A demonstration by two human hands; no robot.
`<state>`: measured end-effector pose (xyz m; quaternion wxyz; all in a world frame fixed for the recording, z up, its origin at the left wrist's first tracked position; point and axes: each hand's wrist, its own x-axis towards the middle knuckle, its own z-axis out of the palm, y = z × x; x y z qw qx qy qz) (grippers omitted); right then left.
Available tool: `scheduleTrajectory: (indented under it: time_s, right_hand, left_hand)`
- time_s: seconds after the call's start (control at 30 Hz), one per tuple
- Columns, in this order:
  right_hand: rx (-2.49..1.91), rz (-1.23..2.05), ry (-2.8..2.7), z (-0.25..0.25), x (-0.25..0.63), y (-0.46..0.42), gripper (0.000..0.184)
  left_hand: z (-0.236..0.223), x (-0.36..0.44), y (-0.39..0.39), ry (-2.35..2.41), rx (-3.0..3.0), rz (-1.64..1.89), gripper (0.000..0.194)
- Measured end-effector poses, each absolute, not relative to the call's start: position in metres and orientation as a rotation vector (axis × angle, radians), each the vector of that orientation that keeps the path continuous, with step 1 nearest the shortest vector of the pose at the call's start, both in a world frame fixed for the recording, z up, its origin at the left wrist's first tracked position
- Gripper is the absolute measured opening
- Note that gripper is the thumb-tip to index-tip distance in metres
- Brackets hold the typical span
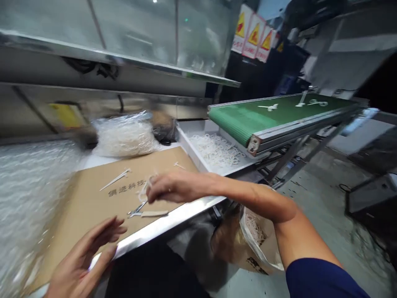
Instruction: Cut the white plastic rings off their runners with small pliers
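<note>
Your right hand [176, 187] is over the cardboard sheet [77, 198], its fingers [151, 186] pinched together on a white plastic scrap [143, 192], just above the scissors [136, 212]. Your left hand [83, 260] hovers by the tabletop's steel edge [161, 225], its fingers [105, 236] spread apart. Farther off, a white tray [189, 149] of plastic loops [214, 151] sits beside a green conveyor belt [248, 120].

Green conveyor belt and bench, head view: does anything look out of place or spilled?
The white plastic pieces on the green conveyor belt lie at mixed angles, not lined up. A small metal cutter and a loose white piece sit on the cardboard sheet, away from the white tray.
</note>
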<state>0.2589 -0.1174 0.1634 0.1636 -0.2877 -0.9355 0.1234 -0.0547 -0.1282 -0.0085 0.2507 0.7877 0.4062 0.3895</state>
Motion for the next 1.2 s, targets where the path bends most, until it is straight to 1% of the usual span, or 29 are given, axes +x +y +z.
scheduleTrajectory:
  time_s: [0.07,0.2,0.37,0.47,0.6,0.7,0.8,0.83,0.93,0.97,1.0,1.03,1.13,1.2]
  right_hand:
    - [-0.578,0.506,-2.758,0.135,0.237,-0.133,0.021]
    - [-0.423,0.697,-2.729,0.102,0.225,-0.139,0.03]
    - [-0.327,0.765,-2.675,0.09,0.221,-0.132,0.027]
    - [-0.366,0.783,-2.642,0.086,0.216,-0.134,0.029]
    - [-0.397,0.799,-2.64,0.08,0.219,-0.132,0.029]
    - [-0.492,0.711,-2.632,0.073,0.232,-0.123,0.027]
    - [-0.752,0.535,-2.595,0.056,0.25,-0.109,0.029]
    - [-0.864,0.466,-2.613,0.049,0.255,-0.103,0.035]
    - [-1.139,0.299,-2.736,0.03,0.263,-0.09,0.066]
    - [-1.186,0.269,-2.769,0.025,0.263,-0.086,0.073]
    - [-1.214,0.253,-2.789,0.022,0.262,-0.084,0.076]
    - [-1.231,0.253,-2.794,0.02,0.261,-0.081,0.074]
    - [-1.296,0.287,-2.74,0.022,0.255,-0.075,0.062]
    - [-1.376,0.305,-2.676,0.026,0.255,-0.071,0.058]
  left_hand:
    - [0.005,-0.048,-0.146,1.084,2.023,0.995,0.043]
    - [0.021,-0.041,-0.165,1.036,2.012,0.79,0.028]
    - [0.027,-0.042,-0.176,1.055,1.968,0.805,0.025]
    - [0.03,-0.039,-0.176,1.034,1.96,0.841,0.021]
    - [0.027,-0.04,-0.17,1.052,1.992,0.934,0.022]
    - [0.018,-0.047,-0.167,1.172,2.049,1.036,0.017]
    - [0.008,-0.057,-0.164,1.299,2.064,1.137,0.015]
    - [0.005,-0.061,-0.162,1.33,2.057,1.161,0.014]
    - [-0.001,-0.066,-0.157,1.406,2.034,1.207,0.014]
    - [-0.002,-0.067,-0.155,1.426,2.031,1.217,0.014]
    - [-0.003,-0.067,-0.153,1.442,2.031,1.224,0.013]
    - [-0.003,-0.066,-0.151,1.452,2.031,1.23,0.012]
    - [-0.002,-0.063,-0.145,1.465,2.024,1.25,0.011]
    - [-0.002,-0.06,-0.14,1.475,2.013,1.276,0.012]
